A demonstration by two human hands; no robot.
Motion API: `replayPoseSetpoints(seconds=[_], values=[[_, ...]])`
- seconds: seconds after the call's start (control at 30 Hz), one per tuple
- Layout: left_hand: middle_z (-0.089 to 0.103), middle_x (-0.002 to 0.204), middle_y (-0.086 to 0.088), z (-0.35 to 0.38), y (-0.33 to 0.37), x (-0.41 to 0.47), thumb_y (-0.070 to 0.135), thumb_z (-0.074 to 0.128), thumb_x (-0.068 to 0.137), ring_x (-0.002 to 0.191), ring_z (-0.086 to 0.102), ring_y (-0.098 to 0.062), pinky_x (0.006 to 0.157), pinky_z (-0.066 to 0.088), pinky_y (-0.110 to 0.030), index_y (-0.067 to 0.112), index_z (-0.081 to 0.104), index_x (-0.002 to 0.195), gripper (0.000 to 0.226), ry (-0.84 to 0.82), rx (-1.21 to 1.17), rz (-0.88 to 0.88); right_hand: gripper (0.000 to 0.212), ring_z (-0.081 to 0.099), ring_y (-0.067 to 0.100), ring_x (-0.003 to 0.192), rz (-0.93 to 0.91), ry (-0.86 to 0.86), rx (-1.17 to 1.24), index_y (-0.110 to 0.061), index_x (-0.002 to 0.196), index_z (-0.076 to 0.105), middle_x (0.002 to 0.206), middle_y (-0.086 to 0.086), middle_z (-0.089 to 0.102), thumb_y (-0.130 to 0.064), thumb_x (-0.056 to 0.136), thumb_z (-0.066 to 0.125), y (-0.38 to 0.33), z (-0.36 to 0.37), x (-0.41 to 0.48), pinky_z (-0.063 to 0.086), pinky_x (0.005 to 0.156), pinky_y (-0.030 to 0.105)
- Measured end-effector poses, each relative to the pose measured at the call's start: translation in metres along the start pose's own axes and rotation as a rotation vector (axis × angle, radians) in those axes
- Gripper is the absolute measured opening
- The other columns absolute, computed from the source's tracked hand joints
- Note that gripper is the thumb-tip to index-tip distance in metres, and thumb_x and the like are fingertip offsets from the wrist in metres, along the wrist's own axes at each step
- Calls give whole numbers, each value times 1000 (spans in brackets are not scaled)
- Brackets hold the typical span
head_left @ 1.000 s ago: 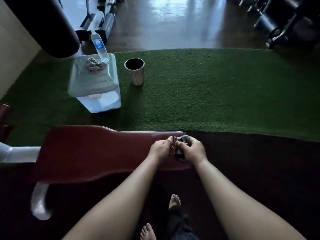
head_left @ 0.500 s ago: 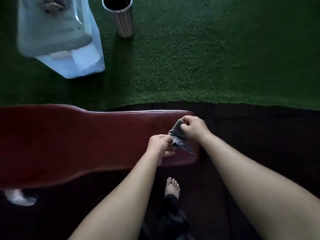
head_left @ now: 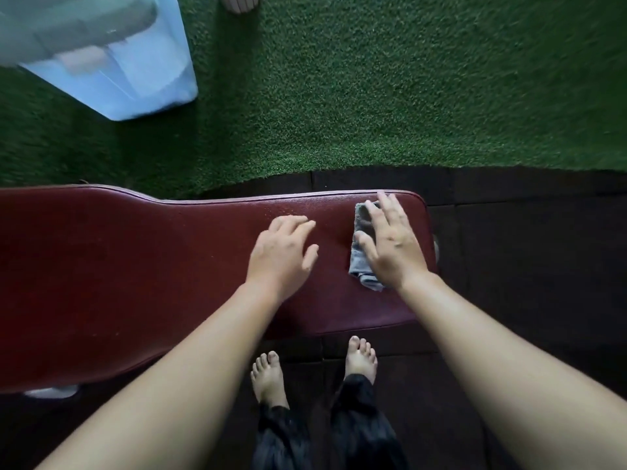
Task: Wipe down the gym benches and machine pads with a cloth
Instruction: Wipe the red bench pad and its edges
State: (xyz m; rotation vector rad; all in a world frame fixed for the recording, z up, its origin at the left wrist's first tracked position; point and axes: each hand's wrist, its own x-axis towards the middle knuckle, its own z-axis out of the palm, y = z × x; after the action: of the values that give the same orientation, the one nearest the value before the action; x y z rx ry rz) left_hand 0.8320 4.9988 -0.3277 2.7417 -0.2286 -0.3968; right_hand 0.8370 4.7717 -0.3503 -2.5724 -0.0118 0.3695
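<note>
A dark red padded gym bench [head_left: 135,273] runs across the view from the left edge to its rounded right end. A grey cloth [head_left: 361,256] lies flat on that right end. My right hand [head_left: 390,242] presses on the cloth with straight, spread fingers and covers most of it. My left hand [head_left: 283,252] hovers over or rests on the pad just left of the cloth, fingers loosely spread and holding nothing.
A pale blue plastic container [head_left: 112,59] stands on the green turf [head_left: 373,89] at the top left. The base of a striped cup [head_left: 241,1] shows at the top edge. Dark rubber floor tiles [head_left: 526,266] surround the bench. My bare feet [head_left: 315,368] stand under the bench's near edge.
Both hands held the bunched cloth above the bench end before. Now the cloth lies spread on the pad under my flat right hand, my left hand has let go, and the view has tipped downward.
</note>
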Motion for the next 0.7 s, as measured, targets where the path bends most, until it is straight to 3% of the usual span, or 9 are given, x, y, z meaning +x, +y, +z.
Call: replayPoseSetpoints(seconds=[0.1,0.2,0.37,0.5,0.6,0.7], values=[[35,167,2,7,-43,4,48,44,98,156,25,-22,125,25,-49,22,42,157,64,12,170,53,84,2,24,159,6,-31,-46,-13,163,21,172,8,7,-62,95,35,6,25,-5,4,129,40],[14,174,7,21,-67,2,53,32,102,161,8,-17,129,10,-47,25,23,165,70,23,265,109,86,0,25,159,49,65,-114,-12,164,16,173,7,4,-63,96,30,4,48,0,1,129,41],[13,174,3,37,-73,1,51,32,103,161,10,-19,129,12,-49,20,22,165,70,133,330,146,86,-1,28,159,165,176,-176,-10,164,13,173,10,3,-62,97,27,-37,74,20,-3,127,46],[14,174,3,41,-75,1,51,33,103,161,11,-19,129,14,-50,18,23,165,71,158,329,156,80,6,25,159,-47,124,-209,-13,163,20,172,8,11,-59,98,32,-63,82,30,0,128,42],[14,174,3,40,-75,1,51,32,103,161,11,-19,128,14,-51,18,23,165,71,159,328,153,80,5,22,159,-90,83,-272,-15,164,17,172,6,11,-56,98,32,-20,64,30,1,128,41],[14,174,3,41,-75,1,51,30,104,161,10,-19,129,13,-51,18,22,165,70,159,338,157,85,4,27,159,151,176,-254,-10,164,14,172,10,7,-60,97,29,46,34,29,6,128,49]])
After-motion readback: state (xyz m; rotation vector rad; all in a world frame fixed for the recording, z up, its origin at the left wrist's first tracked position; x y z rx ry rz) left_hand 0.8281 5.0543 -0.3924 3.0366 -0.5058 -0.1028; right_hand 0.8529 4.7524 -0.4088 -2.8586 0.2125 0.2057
